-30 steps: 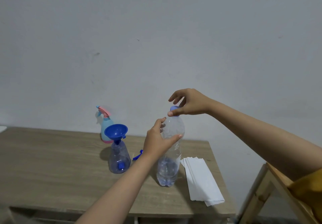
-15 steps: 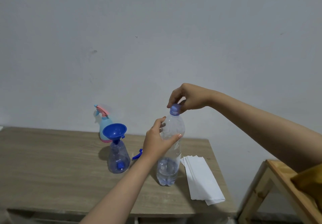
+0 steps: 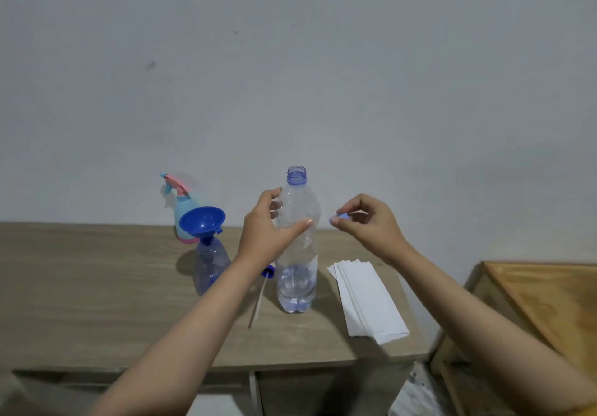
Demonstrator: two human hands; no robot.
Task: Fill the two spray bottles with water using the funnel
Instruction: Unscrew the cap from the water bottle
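Two hands work at the tall clear plastic water bottle (image 3: 297, 247). The left hand (image 3: 271, 231) wraps round its middle so it stays upright. The right hand (image 3: 368, 221) pinches the small blue cap (image 3: 340, 218) just right of it, leaving the mouth open for pouring. Left of the bottle, the blue funnel (image 3: 202, 221) sits in the clear spray bottle (image 3: 211, 263).
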